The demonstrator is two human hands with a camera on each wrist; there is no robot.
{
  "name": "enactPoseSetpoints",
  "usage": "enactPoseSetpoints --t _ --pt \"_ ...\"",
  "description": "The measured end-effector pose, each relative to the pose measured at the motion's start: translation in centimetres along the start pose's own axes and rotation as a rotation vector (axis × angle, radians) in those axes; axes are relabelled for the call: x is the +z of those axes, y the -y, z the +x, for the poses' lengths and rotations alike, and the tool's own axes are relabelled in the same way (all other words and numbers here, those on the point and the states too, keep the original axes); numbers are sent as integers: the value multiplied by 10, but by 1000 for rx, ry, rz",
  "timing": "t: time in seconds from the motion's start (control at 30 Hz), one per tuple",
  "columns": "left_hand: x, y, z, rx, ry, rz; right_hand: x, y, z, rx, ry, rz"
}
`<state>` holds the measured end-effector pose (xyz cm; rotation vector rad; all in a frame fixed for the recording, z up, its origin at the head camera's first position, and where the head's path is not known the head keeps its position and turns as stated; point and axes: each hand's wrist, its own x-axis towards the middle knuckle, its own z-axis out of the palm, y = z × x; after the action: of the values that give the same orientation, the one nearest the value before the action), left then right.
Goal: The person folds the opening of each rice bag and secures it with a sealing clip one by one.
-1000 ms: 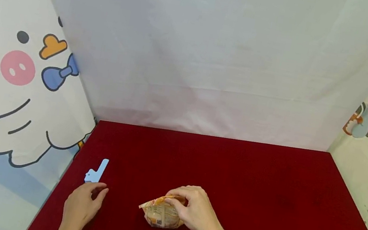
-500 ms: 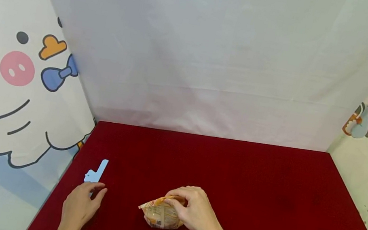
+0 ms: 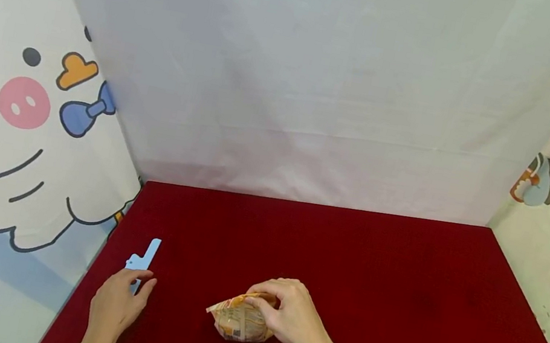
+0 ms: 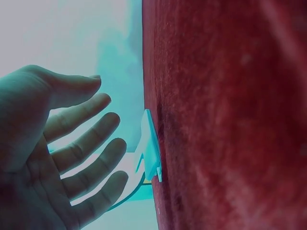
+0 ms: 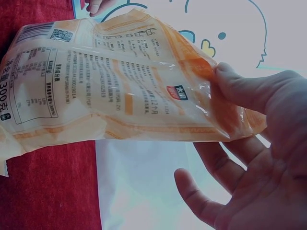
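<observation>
Head view puts the bag (image 3: pixel 234 321) near 6 o'clock, on the red worktop (image 3: pixel 373 274), with the right hand (image 3: pixel 296 316) at its 3 o'clock side. That grip pinches the bag's top edge, maybe so the top keeps together and the bag does not tip. The blue tool (image 3: pixel 141 263) lies at about 8 o'clock, perhaps there because it is easy for the left hand (image 3: pixel 115 306) to reach. The left grip holds nothing; its fingers are loose and spread, with the tool at their 12 o'clock. From above, this hand hides part of the tool, so touching is hard to judge. Left wrist view looks from the side and shows a gap between fingertips and tool, and a bare palm. Right wrist view shows what the head view makes too tiny: rows of print and a barcode (image 5: pixel 36 32) at the bag's 10 o'clock corner. It also shows some right fingers hanging free, off the bag.
</observation>
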<state>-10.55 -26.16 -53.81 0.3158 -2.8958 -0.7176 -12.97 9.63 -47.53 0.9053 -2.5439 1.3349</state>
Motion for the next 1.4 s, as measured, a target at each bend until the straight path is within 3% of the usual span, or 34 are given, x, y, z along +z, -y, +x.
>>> enactPoseSetpoints --t 0.37,0.9,1.4 --pt "-1 5 7 -20 22 0 -1 1 -1 4 -3 6" --pt "2 11 5 -35 -62 -39 1 1 -1 -4 4 1" --pt "-2 14 11 -89 13 -25 0 4 -2 5 15 9"
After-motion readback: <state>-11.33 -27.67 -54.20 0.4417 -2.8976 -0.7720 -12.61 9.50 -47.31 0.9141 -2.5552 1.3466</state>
